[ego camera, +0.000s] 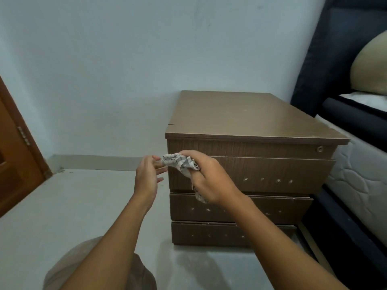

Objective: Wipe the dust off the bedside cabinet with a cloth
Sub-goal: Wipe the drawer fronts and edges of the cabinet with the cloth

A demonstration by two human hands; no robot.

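Observation:
A brown wooden bedside cabinet with three drawers stands against the pale wall, its flat top bare. My right hand holds a bunched grey-and-white checked cloth in front of the top drawer's left end. My left hand is just left of the cloth, fingers spread, fingertips close to or touching the cloth's edge. Both hands are in front of the cabinet, below its top surface.
A bed with a dark frame, white mattress and tan pillow sits right of the cabinet. A brown door stands at the left. Pale floor spreads before the cabinet. My knee shows at the bottom.

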